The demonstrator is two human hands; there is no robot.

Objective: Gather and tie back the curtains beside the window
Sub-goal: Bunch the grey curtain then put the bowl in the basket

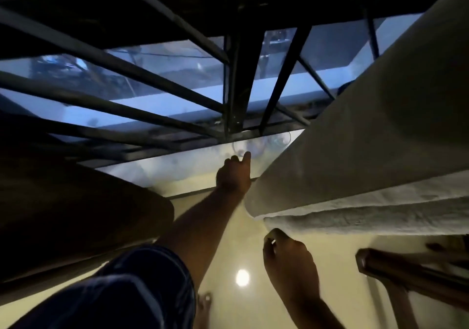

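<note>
A pale cream curtain (355, 156) hangs along the right side and runs down to a thick folded hem. My left hand (233, 174) reaches forward to the curtain's left edge by the window sill (177, 168). Its fingers are curled and one finger points up; I cannot make out whether it holds fabric. My right hand (288, 255) is lower and nearer, and its fingers and thumb pinch the hem's bottom corner. The window (152, 75) lies ahead behind dark metal bars.
A dark brown drape or panel (76, 201) fills the left side. A brown wooden piece of furniture (406, 275) stands at the lower right. The glossy floor shows a lamp reflection (242, 277). My knee in blue cloth (142, 283) and a bare foot (204, 303) are below.
</note>
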